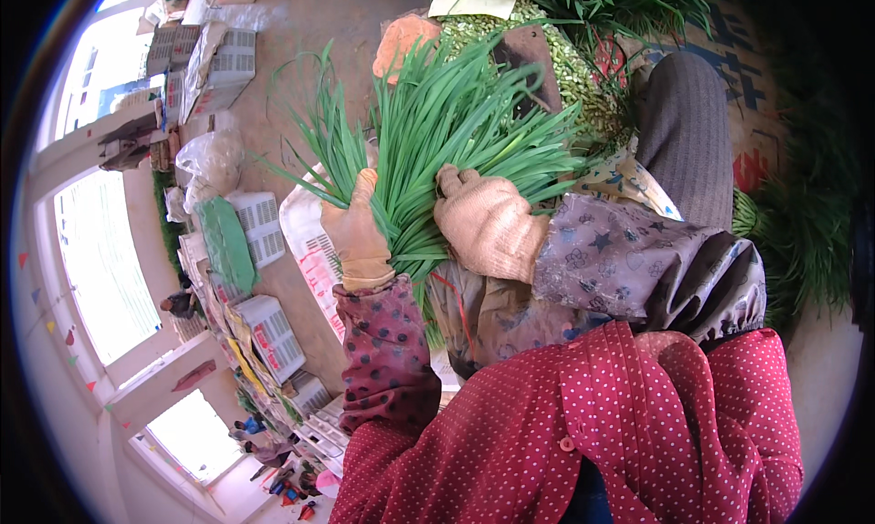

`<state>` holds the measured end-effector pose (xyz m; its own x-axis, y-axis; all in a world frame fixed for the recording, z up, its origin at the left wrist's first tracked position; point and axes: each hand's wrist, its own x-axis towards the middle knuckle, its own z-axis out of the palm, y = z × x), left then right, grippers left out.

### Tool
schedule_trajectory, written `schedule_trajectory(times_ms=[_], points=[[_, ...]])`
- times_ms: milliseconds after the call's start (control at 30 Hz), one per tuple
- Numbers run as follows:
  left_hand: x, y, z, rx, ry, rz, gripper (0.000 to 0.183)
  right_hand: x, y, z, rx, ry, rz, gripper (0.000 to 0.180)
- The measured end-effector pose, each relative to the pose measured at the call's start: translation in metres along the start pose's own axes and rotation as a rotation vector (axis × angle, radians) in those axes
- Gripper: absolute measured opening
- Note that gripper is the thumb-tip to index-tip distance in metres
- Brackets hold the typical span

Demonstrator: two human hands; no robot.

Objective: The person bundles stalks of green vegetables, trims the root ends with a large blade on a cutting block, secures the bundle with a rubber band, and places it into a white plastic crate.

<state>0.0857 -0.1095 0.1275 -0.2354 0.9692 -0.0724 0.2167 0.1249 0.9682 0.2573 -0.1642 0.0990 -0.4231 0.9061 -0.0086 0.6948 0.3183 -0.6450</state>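
Note:
A large bunch of long green leafy stalks, likely garlic chives, fans out above my lap between my two gloved hands. My left hand, in a tan glove, grips the bunch's left side with the thumb up along the leaves. On the right side, my right hand, in a knitted beige glove, lies curled against the leaves; its fingertips are partly hidden, and whether it grips them does not show. Below the bunch, a thin red string hangs over my stained apron.
A white plastic crate stands beside my left hand. Cut pale-green stem pieces lie beyond the bunch, near an orange lump. More greens are heaped behind. Stacked crates and several people are farther left.

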Motion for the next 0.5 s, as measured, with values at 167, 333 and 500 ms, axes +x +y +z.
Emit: schedule_trajectory(times_ms=[167,333,500], points=[[0.008,-0.001,0.002,0.187,-0.144,-0.005,0.042,-0.008,-0.011,0.01,-0.135,0.071,0.114,0.034],[0.013,-0.006,0.018,0.553,-0.287,0.137,0.099,-0.007,-0.011,0.015,-0.182,0.0,0.085,0.05],[-0.014,0.042,0.059,1.399,-0.106,0.7,0.114,-0.012,-0.014,0.015,-0.025,0.129,0.193,0.053]])
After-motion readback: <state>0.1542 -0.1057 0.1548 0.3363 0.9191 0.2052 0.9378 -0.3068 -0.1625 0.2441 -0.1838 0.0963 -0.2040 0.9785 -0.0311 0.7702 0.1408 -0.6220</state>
